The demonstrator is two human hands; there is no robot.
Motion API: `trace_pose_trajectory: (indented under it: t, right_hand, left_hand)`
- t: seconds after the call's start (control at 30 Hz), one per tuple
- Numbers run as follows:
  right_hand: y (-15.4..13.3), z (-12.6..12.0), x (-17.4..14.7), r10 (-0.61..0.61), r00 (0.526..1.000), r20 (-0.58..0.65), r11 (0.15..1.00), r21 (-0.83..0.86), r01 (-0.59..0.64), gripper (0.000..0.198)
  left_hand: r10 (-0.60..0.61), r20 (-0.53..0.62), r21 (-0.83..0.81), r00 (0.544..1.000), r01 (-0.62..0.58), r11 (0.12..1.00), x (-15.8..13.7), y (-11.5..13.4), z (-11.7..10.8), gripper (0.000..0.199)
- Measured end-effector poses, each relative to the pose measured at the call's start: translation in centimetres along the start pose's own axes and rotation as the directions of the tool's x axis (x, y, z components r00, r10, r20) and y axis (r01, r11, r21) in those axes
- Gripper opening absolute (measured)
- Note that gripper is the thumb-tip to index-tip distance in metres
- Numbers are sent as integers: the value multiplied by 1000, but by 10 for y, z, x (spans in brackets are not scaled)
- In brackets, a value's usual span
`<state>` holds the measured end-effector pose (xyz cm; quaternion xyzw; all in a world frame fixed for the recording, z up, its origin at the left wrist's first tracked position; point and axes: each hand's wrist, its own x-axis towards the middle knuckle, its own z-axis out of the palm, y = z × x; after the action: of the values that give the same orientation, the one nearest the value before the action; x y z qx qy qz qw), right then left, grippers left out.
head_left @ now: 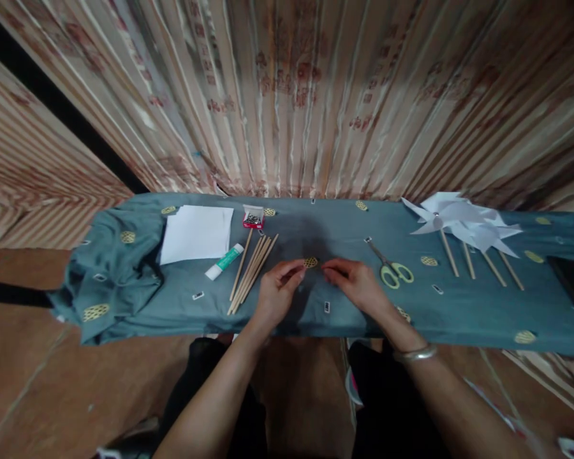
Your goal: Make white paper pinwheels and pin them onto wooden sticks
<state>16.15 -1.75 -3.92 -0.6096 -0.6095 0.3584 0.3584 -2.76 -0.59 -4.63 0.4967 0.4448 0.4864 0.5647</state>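
Both my hands are over the middle of the cloth-covered table, a small gap between their fingertips. My left hand [278, 290] has thumb and forefinger drawn together beside a yellow pineapple print on the cloth. My right hand [356, 282] is pinched in the same way, facing it. Anything in either pinch is too small to make out. Left of my left hand lies a bundle of wooden sticks [254, 274]. Scissors with yellow-green handles [392, 271] rest just right of my right hand, blades pointing away from me.
A green-and-white glue stick [224, 261], a stack of white paper [198, 233] and an open red box of small metal pieces [253, 218] lie at left. Several white paper pinwheels [463, 220] on sticks lie at right, near a black object [571, 284]. A curtain [296, 115] hangs behind.
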Motion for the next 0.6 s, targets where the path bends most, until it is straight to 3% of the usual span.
trace_pose_trajectory:
  t: [0.07, 0.13, 0.2, 0.27, 0.37, 0.47, 0.6]
  right_hand:
    - [-9, 21, 2, 87, 993, 84, 964, 243, -105, 17]
    - [-17, 36, 3, 145, 961, 237, 822, 512, -250, 30]
    - [-21, 49, 1, 127, 916, 379, 671, 647, -361, 45]
    - [-22, 63, -2, 75, 850, 521, 562, 682, -468, 56]
    - [-19, 85, -6, -48, 692, 720, 433, 640, -635, 67]
    - [-15, 104, -8, -152, 562, 813, 417, 568, -709, 77]
    - [-13, 122, -13, -251, 466, 848, 398, 530, -749, 89]
  left_hand:
    - [18, -19, 23, 1000, -17, 1000, 0, 2, -7, 25]
    - [14, -17, 16, 1000, -14, 1000, -2, 7, -14, 23]
    - [-9, 22, -19, 1000, 9, 1000, -4, 14, -19, 23]
    - [-24, 87, -58, 996, 29, 998, -9, 21, -23, 24]
    - [-74, 161, -100, 984, 91, 991, -17, 29, -28, 25]
    - [-146, 172, -128, 974, 169, 977, -22, 32, -32, 24]
    - [-176, 138, -143, 975, 196, 970, -26, 33, -36, 22]
